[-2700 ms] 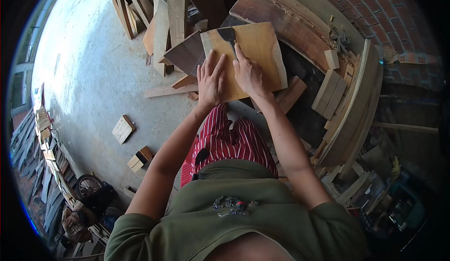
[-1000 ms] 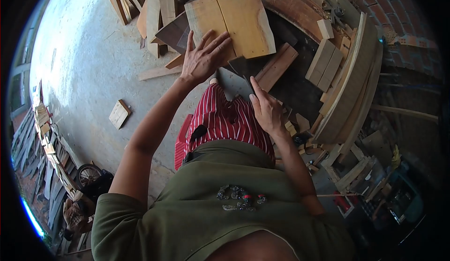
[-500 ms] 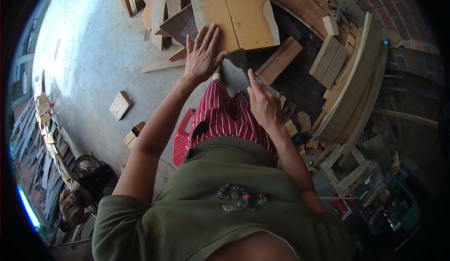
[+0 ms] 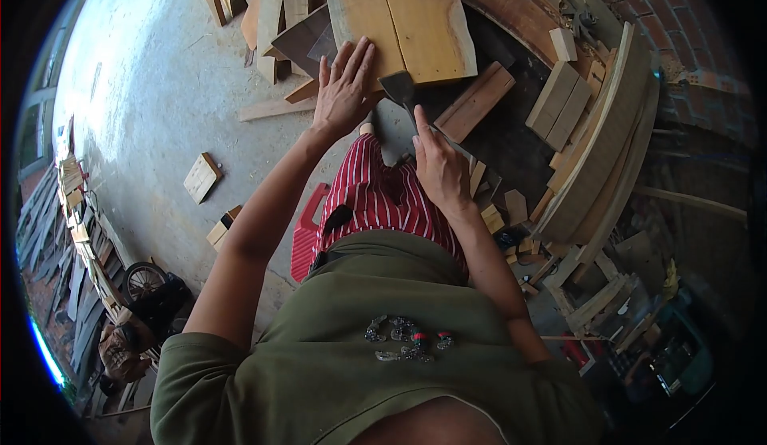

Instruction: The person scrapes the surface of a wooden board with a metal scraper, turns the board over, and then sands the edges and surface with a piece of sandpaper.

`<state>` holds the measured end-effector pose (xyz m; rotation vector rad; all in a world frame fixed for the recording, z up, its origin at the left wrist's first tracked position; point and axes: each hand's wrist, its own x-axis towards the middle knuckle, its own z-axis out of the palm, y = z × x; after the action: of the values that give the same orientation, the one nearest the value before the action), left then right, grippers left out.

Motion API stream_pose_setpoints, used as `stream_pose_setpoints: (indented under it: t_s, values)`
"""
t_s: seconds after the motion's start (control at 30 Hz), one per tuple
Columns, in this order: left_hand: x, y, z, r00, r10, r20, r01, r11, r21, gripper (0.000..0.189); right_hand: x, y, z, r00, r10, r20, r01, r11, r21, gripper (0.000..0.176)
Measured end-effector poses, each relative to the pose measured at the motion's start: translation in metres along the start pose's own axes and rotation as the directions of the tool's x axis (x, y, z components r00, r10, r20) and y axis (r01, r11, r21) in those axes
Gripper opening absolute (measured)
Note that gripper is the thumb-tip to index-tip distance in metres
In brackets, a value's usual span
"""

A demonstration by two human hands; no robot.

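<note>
Board (image 4: 423, 21) beneath splayed left hand (image 4: 343, 93); scraper (image 4: 399, 88) seemingly gripped.

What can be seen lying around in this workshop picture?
board: one, yellow-brown, top centre
scraper: one, dark blade, by the board's near edge
plank: one, brown, right of the scraper
pale blocks: two, tan, side by side at right
square offcut: one, pale, on the floor, left
stool: one, red, on the floor, centre
brick wall: one, red, top right
left hand: one, flat on the board
right hand: one, gripping the scraper's handle
</note>
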<state>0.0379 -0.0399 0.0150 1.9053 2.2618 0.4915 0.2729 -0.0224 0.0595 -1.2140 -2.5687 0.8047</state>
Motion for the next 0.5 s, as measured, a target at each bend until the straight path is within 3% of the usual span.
stream_pose_setpoints:
  t_s: [0.07,0.27,0.5]
  values:
    - [0.0,-0.001,0.0,1.0,0.005,-0.012,-0.005,1.0,0.008,0.098,0.0,-0.003,-0.001,0.999,-0.013,-0.032,0.013,1.0,0.016,0.057]
    - [0.001,0.0,-0.002,1.0,-0.01,0.016,0.009,1.0,0.02,0.097,-0.008,-0.008,-0.009,0.995,0.059,0.086,-0.061,0.998,0.018,0.055]
    - [0.001,0.0,-0.003,1.0,-0.016,0.013,0.015,1.0,0.012,0.098,-0.001,-0.011,-0.005,0.998,0.051,0.028,-0.052,0.998,0.041,0.055]
